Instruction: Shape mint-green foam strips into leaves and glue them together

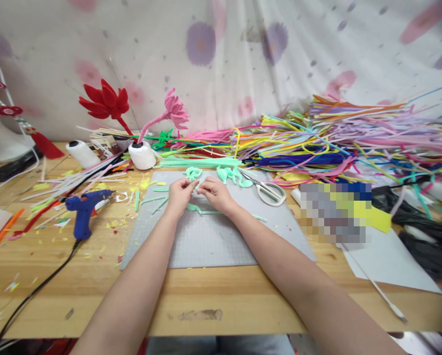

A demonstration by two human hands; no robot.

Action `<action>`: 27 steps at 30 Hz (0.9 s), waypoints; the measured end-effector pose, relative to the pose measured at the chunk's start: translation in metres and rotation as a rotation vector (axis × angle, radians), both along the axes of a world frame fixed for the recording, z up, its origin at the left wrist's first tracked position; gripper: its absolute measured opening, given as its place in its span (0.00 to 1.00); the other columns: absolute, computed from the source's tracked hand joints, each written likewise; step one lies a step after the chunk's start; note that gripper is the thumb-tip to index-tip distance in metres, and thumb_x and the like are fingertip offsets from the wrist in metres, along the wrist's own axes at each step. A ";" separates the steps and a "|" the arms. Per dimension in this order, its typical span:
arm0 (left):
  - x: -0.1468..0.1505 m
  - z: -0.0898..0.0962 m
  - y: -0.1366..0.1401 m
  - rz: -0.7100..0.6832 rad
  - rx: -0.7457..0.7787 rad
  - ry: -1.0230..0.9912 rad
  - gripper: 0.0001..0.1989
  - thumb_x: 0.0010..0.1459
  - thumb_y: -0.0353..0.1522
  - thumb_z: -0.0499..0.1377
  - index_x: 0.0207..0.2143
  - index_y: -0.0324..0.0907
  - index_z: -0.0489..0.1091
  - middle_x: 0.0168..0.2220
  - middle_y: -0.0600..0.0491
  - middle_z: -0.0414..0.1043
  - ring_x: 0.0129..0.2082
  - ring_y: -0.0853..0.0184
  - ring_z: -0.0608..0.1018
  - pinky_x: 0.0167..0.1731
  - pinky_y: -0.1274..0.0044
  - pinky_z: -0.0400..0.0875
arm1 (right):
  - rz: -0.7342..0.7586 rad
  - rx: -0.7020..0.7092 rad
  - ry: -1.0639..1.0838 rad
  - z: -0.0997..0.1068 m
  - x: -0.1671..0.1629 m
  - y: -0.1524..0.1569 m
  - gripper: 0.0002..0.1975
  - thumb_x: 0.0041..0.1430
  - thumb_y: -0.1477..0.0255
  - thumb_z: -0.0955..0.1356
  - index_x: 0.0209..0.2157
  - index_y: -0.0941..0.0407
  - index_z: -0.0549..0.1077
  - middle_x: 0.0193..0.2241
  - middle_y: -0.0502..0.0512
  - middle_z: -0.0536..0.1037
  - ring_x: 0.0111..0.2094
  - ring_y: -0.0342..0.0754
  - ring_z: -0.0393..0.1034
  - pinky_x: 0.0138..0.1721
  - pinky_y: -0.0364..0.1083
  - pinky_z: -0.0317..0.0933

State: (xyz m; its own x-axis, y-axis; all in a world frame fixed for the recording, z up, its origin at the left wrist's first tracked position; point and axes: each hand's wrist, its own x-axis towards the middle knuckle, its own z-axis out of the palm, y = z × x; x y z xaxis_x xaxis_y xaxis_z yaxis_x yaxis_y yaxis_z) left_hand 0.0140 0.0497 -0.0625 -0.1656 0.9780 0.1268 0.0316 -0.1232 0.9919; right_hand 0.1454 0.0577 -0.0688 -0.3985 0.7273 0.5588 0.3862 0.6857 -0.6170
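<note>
My left hand [180,196] and my right hand [218,195] meet over the grey cutting mat [213,246], fingertips pinched close together. Between them is a mint-green pipe cleaner [197,186], mostly hidden by the fingers. Just beyond my left hand lies a mint-green looped pipe-cleaner shape [193,172]. More leaf-like mint shapes [226,173] rest behind my right hand, beside scissors [268,191] with pale handles. Short cut mint pieces [160,204] are scattered left of my left hand, and a longer mint strand [211,212] passes beneath my wrists.
A blue hot glue gun [84,209] with a black cord stands at left. Red [104,101] and pink [175,109] pipe-cleaner flowers rise from a white spool [142,155]. A large heap of coloured pipe cleaners [339,130] fills the back right. White paper [387,266] lies at right.
</note>
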 end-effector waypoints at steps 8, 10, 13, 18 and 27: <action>0.003 0.006 -0.003 -0.129 -0.124 -0.281 0.16 0.37 0.41 0.63 0.22 0.37 0.66 0.20 0.57 0.64 0.20 0.76 0.66 0.15 0.84 0.59 | -0.030 -0.048 0.089 0.003 -0.002 -0.001 0.10 0.55 0.71 0.62 0.23 0.57 0.70 0.23 0.50 0.65 0.28 0.41 0.60 0.31 0.42 0.54; 0.003 0.008 -0.004 -0.158 -0.144 -0.291 0.16 0.35 0.40 0.64 0.22 0.37 0.66 0.19 0.58 0.63 0.19 0.77 0.65 0.15 0.84 0.58 | -0.047 -0.039 0.073 0.003 -0.002 -0.001 0.10 0.55 0.72 0.62 0.23 0.57 0.69 0.23 0.50 0.65 0.28 0.42 0.60 0.32 0.42 0.54; 0.004 0.007 -0.003 -0.127 -0.130 -0.228 0.16 0.35 0.39 0.65 0.21 0.36 0.66 0.16 0.60 0.59 0.16 0.79 0.61 0.14 0.84 0.57 | -0.101 0.007 0.025 0.002 -0.001 -0.001 0.11 0.56 0.71 0.62 0.22 0.57 0.69 0.22 0.51 0.64 0.29 0.43 0.59 0.32 0.43 0.54; 0.008 0.008 -0.001 -0.172 -0.086 -0.222 0.15 0.37 0.38 0.65 0.24 0.36 0.68 0.19 0.57 0.64 0.17 0.79 0.62 0.14 0.85 0.57 | -0.163 0.151 -0.045 0.002 0.001 -0.002 0.13 0.57 0.70 0.60 0.21 0.57 0.67 0.21 0.51 0.63 0.28 0.44 0.57 0.32 0.44 0.52; 0.004 0.010 -0.002 -0.319 -0.226 -0.422 0.18 0.39 0.41 0.64 0.29 0.36 0.70 0.19 0.57 0.63 0.18 0.79 0.64 0.19 0.84 0.64 | -0.069 0.174 -0.006 0.007 0.002 -0.004 0.12 0.58 0.70 0.60 0.22 0.57 0.67 0.22 0.51 0.63 0.28 0.43 0.57 0.32 0.43 0.52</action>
State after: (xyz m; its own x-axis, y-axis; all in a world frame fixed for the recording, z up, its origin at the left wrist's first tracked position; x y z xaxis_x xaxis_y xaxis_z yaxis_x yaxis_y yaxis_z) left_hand 0.0176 0.0482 -0.0522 0.1512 0.9830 -0.1039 -0.3770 0.1544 0.9132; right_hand 0.1479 0.0541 -0.0618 -0.3551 0.6452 0.6765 0.4395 0.7539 -0.4884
